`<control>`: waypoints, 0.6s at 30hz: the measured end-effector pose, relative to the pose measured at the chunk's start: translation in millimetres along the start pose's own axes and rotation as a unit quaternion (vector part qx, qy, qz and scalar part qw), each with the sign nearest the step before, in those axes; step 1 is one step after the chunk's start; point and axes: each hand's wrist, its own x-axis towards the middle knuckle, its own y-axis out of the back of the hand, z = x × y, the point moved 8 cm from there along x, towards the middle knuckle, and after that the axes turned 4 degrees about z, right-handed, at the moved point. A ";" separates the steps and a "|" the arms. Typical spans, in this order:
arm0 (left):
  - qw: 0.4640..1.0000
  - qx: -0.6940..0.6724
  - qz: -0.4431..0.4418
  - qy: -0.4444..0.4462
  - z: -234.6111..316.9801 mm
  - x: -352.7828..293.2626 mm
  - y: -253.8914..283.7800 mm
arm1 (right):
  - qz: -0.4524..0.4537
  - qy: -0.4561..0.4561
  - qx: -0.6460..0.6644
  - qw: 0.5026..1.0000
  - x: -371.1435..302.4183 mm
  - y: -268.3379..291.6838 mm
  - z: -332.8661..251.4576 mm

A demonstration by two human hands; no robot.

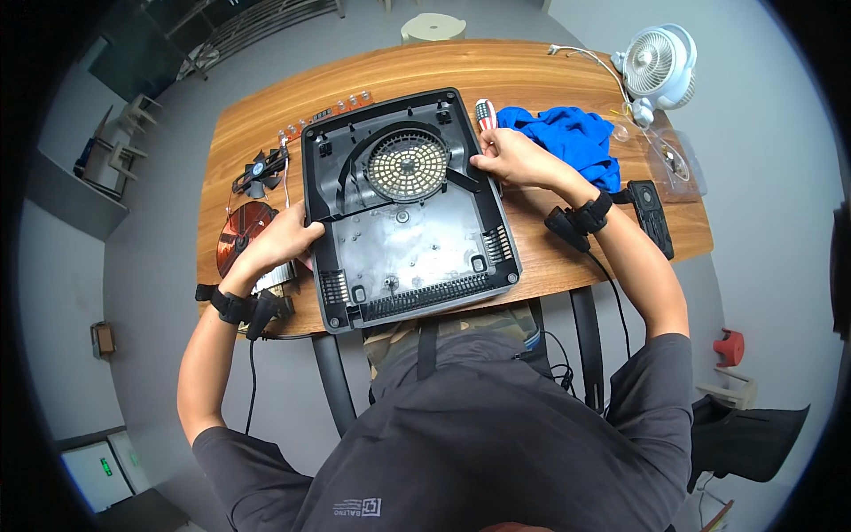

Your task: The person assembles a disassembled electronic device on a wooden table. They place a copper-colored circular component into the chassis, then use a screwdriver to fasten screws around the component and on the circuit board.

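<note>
A black plastic bottom shell of an induction cooker (390, 257) lies across the near middle of the table, its front edge close to the table's edge. It has a round fan grille and slotted vents. My left hand (282, 238) grips its left side, thumb over the rim and fingers hidden below. On the far right side, my right hand (514, 160) is closed on the rim, its fingertips partly out of sight. A tool handle with red and white stripes (485, 113) lies just beyond my right hand. Beside my left hand sits a copper coil (244, 232).
Left of the shell are a small black fan (259, 173) and an orange circuit board strip (328, 110). To the right lie a blue cloth (567, 142), a black rectangular device (651, 220) and a clear plastic tray (681, 164). A white desk fan (656, 66) stands at the far right corner.
</note>
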 end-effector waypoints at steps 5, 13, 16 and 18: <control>0.981 0.140 0.060 -0.122 12.6 -1.5 0.3 | 0.044 0.072 -0.100 0.991 -2.3 0.0 -10.0; 0.971 0.220 0.040 -0.078 -5.6 11.8 -6.3 | 0.010 0.050 -0.232 0.971 -12.1 -12.8 -12.8; 0.958 0.263 0.054 -0.105 3.3 9.1 -4.6 | -0.004 0.065 -0.243 0.968 -10.1 -14.3 -11.9; 0.954 0.279 0.046 -0.103 2.8 9.6 -3.5 | -0.016 0.075 -0.245 0.967 -8.1 -16.1 -10.1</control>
